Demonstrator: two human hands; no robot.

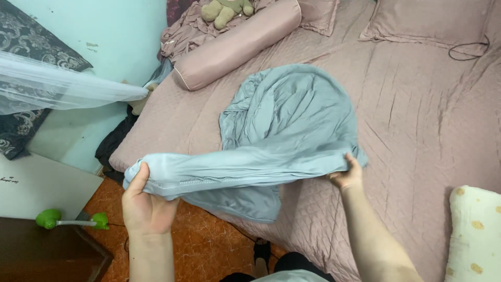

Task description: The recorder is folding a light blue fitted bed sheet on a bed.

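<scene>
A light blue-grey garment (282, 125) lies partly spread on a pink quilted bed (417, 120). Its near edge is stretched taut between my two hands above the bed's front edge. My left hand (146, 201) grips the left end of that edge, where a seam or zip line shows. My right hand (347, 172) pinches the right end, fingers curled under the fabric. The rest of the garment bunches in folds toward the middle of the bed.
A pink bolster (235, 44) and a stuffed toy (224, 10) lie at the bed's far left, pink pillows (433, 26) at the back. A cream patterned pillow (475, 235) sits at the right. White netting (62, 86) hangs left; a green-ended object (70, 220) rests on dark furniture.
</scene>
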